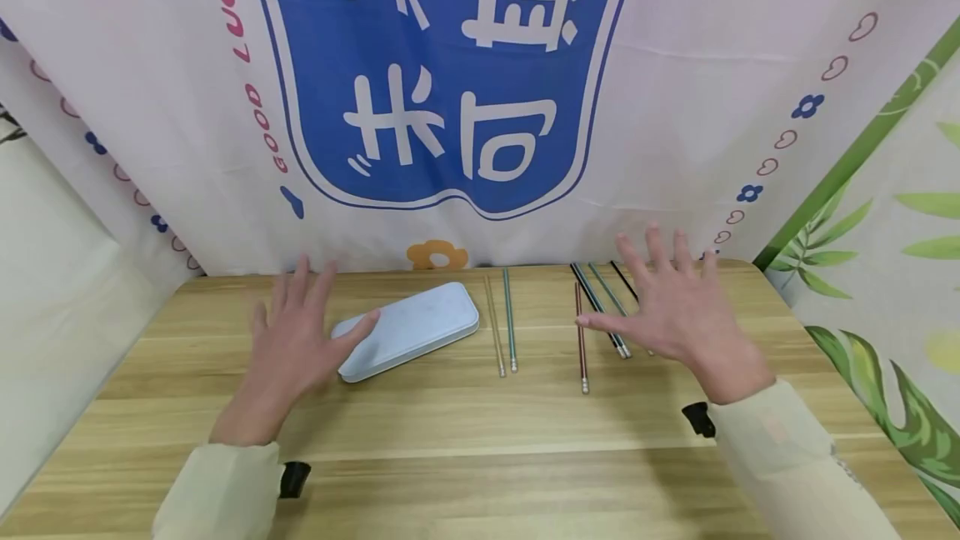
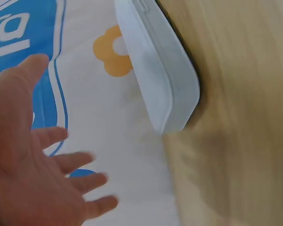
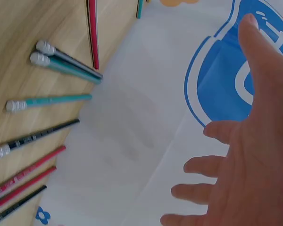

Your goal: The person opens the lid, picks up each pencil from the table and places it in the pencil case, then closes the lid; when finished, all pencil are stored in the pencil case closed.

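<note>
My left hand (image 1: 294,347) hovers with fingers spread beside a pale blue pencil case (image 1: 416,327); its thumb overlaps the case in the head view. In the left wrist view the case (image 2: 153,70) shows apart from the fingers. With fingers spread too, my right hand (image 1: 675,307) hovers above several pencils at the right, hiding some of them in the head view. A red pencil (image 1: 581,344) lies left of that group. The right wrist view shows a teal pencil (image 3: 56,100), a black pencil (image 3: 42,133) and red ones, all apart from the hand.
Between the case and the red pencil lie a tan pencil (image 1: 495,327) and a teal pencil (image 1: 510,319). A white cloth (image 1: 675,148) with a blue printed sign hangs along the back edge of the wooden table (image 1: 450,457). A leaf-patterned cloth (image 1: 892,257) hangs at the right.
</note>
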### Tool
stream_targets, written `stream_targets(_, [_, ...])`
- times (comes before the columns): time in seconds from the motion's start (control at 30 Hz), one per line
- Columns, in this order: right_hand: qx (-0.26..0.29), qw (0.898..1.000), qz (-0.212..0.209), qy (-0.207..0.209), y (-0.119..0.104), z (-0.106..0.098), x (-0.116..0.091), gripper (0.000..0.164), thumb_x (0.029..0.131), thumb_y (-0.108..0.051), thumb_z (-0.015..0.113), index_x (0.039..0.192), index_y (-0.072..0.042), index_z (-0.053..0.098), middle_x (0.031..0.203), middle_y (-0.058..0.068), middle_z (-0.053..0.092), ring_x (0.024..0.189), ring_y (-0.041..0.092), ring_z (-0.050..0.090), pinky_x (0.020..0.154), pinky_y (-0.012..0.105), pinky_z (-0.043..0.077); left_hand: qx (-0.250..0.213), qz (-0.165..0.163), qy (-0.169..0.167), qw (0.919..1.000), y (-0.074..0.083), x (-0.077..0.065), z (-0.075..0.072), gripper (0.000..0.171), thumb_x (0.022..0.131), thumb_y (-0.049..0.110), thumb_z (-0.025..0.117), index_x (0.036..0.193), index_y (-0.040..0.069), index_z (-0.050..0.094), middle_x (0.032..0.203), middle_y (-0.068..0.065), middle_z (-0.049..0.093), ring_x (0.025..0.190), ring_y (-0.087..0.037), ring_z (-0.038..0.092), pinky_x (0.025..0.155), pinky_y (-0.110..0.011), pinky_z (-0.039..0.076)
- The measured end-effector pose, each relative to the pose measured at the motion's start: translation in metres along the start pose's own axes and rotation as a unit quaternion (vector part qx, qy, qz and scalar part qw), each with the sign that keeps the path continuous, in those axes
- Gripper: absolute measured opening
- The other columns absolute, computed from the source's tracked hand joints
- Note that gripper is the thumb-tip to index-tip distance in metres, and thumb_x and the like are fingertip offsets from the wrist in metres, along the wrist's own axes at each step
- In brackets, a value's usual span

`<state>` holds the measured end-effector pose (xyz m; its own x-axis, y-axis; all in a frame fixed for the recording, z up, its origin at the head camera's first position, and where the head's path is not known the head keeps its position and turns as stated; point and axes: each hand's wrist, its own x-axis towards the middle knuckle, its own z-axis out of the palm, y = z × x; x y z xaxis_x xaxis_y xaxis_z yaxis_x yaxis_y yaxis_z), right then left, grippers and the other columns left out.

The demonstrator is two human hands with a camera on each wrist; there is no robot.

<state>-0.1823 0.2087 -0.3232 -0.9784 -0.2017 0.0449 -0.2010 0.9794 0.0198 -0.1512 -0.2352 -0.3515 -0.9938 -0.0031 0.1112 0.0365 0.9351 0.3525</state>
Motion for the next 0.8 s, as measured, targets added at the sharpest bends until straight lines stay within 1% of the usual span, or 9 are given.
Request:
stream_targets(0.07, [0.009, 1.0, -0.01, -0.004, -0.004, 0.002, 0.002, 0.128, 0.084, -0.101, 0.041, 0.175, -0.015, 0.016, 0.178, 0.03, 0.008, 0.162, 0.06, 0.011, 0.127, 0.083, 0.016, -0.046, -0.01, -0.026, 0.9985, -0.002, -0.005, 0.001, 0.105, 0.1, 0.074, 0.056, 0.172, 0.006, 0.021, 0.176, -0.032, 0.017, 0.159, -0.061, 0.019, 0.124, -0.085, 0.018])
stream_targets(0.13, [0.021, 1.0, -0.019, -0.012, -0.008, 0.004, 0.005, 0.125, 0.087, -0.097, 0.044, 0.174, -0.013, 0.016, 0.179, 0.029, 0.008, 0.163, 0.056, 0.012, 0.13, 0.078, 0.018, -0.092, -0.023, -0.055, 0.994, -0.005, -0.011, 0.003, 0.107, 0.101, 0.072, 0.058, 0.172, 0.002, 0.019, 0.175, -0.032, 0.022, 0.158, -0.059, 0.023, 0.125, -0.08, 0.025])
stream_targets(0.2, [0.031, 0.999, -0.029, -0.019, -0.014, 0.007, 0.008, 0.122, 0.089, -0.094, 0.047, 0.174, -0.012, 0.016, 0.179, 0.028, 0.008, 0.165, 0.053, 0.012, 0.132, 0.074, 0.019, -0.137, -0.04, -0.082, 0.9863, -0.009, -0.015, 0.007, 0.11, 0.1, 0.071, 0.062, 0.172, 0.001, 0.017, 0.175, -0.031, 0.021, 0.159, -0.057, 0.025, 0.125, -0.077, 0.03])
stream_targets(0.3, [0.043, 0.998, -0.045, -0.017, -0.022, 0.013, 0.012, 0.119, 0.091, -0.089, 0.052, 0.174, -0.011, 0.018, 0.179, 0.027, 0.009, 0.165, 0.051, 0.014, 0.133, 0.071, 0.02, -0.197, -0.057, -0.095, 0.9742, -0.018, -0.021, 0.015, 0.111, 0.096, 0.062, 0.075, 0.173, 0.005, 0.018, 0.177, -0.028, 0.018, 0.16, -0.056, 0.025, 0.126, -0.073, 0.033])
stream_targets(0.43, [0.055, 0.996, -0.066, -0.011, -0.033, 0.022, 0.017, 0.116, 0.091, -0.088, 0.054, 0.174, -0.013, 0.022, 0.179, 0.027, 0.012, 0.165, 0.05, 0.017, 0.134, 0.069, 0.022, -0.298, -0.073, -0.106, 0.9459, -0.033, -0.024, 0.032, 0.118, 0.089, 0.04, 0.09, 0.174, 0.009, 0.015, 0.178, -0.028, 0.014, 0.162, -0.054, 0.022, 0.131, -0.064, 0.031])
stream_targets(0.53, [0.057, 0.995, -0.078, -0.009, -0.04, 0.027, 0.02, 0.114, 0.091, -0.087, 0.055, 0.174, -0.014, 0.023, 0.179, 0.026, 0.014, 0.165, 0.049, 0.019, 0.134, 0.067, 0.023, -0.344, -0.083, -0.115, 0.9281, -0.04, -0.026, 0.043, 0.124, 0.085, 0.027, 0.094, 0.175, 0.012, 0.009, 0.178, -0.03, 0.013, 0.162, -0.055, 0.021, 0.132, -0.063, 0.031])
stream_targets(0.57, [0.056, 0.995, -0.08, -0.009, -0.043, 0.029, 0.021, 0.114, 0.091, -0.087, 0.055, 0.173, -0.014, 0.023, 0.179, 0.026, 0.014, 0.165, 0.049, 0.02, 0.134, 0.067, 0.023, -0.352, -0.085, -0.115, 0.9251, -0.041, -0.026, 0.045, 0.125, 0.085, 0.024, 0.094, 0.175, 0.013, 0.008, 0.178, -0.03, 0.013, 0.162, -0.055, 0.021, 0.131, -0.063, 0.031])
stream_targets(0.63, [0.061, 0.994, -0.087, -0.013, -0.049, 0.03, 0.022, 0.113, 0.092, -0.086, 0.055, 0.173, -0.014, 0.024, 0.179, 0.025, 0.014, 0.165, 0.049, 0.02, 0.134, 0.066, 0.023, -0.358, -0.09, -0.112, 0.9227, -0.042, -0.025, 0.05, 0.126, 0.085, 0.019, 0.094, 0.175, 0.013, 0.006, 0.178, -0.028, 0.013, 0.162, -0.054, 0.022, 0.131, -0.062, 0.032])
stream_targets(0.8, [0.082, 0.991, -0.101, -0.027, -0.064, 0.036, 0.027, 0.109, 0.094, -0.083, 0.057, 0.173, -0.016, 0.025, 0.179, 0.023, 0.014, 0.165, 0.047, 0.021, 0.135, 0.065, 0.022, -0.357, -0.097, -0.101, 0.9235, -0.044, -0.019, 0.057, 0.124, 0.086, 0.013, 0.092, 0.174, 0.008, 0.006, 0.177, -0.029, 0.016, 0.162, -0.052, 0.025, 0.132, -0.059, 0.033])
